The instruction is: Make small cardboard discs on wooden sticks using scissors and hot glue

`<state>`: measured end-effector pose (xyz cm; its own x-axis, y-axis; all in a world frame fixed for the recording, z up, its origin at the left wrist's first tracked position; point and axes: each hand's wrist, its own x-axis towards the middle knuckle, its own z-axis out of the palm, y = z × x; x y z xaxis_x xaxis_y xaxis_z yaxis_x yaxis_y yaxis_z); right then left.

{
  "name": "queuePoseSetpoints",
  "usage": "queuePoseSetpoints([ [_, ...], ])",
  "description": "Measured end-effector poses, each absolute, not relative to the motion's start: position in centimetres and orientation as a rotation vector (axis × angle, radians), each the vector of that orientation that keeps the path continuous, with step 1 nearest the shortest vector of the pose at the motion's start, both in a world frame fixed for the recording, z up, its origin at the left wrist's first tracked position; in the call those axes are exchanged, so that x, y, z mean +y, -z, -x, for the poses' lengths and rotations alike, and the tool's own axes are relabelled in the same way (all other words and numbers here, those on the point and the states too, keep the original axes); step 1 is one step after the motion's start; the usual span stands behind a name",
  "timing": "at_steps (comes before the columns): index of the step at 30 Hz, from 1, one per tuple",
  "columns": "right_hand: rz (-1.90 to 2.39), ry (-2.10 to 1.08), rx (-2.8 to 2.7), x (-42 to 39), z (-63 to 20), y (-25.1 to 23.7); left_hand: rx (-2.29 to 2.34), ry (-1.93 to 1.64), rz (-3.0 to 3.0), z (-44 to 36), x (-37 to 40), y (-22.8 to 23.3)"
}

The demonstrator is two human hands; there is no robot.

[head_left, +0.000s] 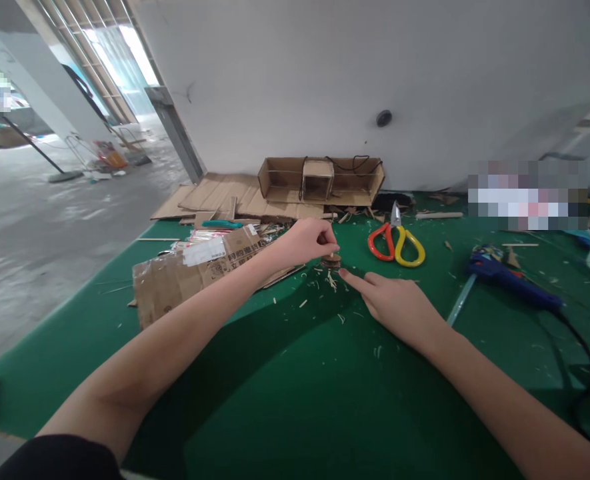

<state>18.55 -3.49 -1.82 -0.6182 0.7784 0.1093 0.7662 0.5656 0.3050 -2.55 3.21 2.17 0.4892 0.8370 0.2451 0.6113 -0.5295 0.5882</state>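
Above a small round brown cardboard piece [331,262], my left hand [307,239] is closed in a pinch. A short pale stick seems to show between its fingertips, though most of it is hidden. The brown piece looks like stacked discs lying on the green table [285,400]. To its right, my right hand [392,300] has the index finger stretched toward the disc's edge and holds nothing; whether the fingertip touches is unclear. Pale shavings [331,280] lie just below the disc. Scissors [395,243] with red and yellow handles rest beyond my right hand.
A cardboard box with compartments [285,183] stands against the wall. Flattened cardboard [167,287] lies at left near a teal-handled tool [222,224]. At right is a blue glue gun [515,283] with a glue stick [462,300] and a dark cord.
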Motion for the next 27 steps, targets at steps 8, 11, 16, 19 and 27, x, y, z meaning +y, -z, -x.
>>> queuePoseSetpoints([
  [8,-1.461,-0.282,2.783,-3.2,-18.5,1.8,1.262,-0.709,-2.307,2.2,3.0,-2.6],
  [11,-1.462,-0.139,2.836,-2.7,-18.5,1.6,1.278,-0.695,-2.277,2.1,2.8,-2.7],
  [16,-1.465,0.045,2.817,-2.5,-18.3,1.1,1.261,-0.715,-2.293,2.3,2.9,-2.5],
  [19,-1.477,0.057,2.85,-3.2,-18.4,1.2,1.243,-0.703,-2.295,2.5,3.1,-2.3],
  [27,-1.494,-0.428,2.821,-3.5,-18.7,1.5,1.278,-0.685,-2.262,2.0,2.9,-2.8],
])
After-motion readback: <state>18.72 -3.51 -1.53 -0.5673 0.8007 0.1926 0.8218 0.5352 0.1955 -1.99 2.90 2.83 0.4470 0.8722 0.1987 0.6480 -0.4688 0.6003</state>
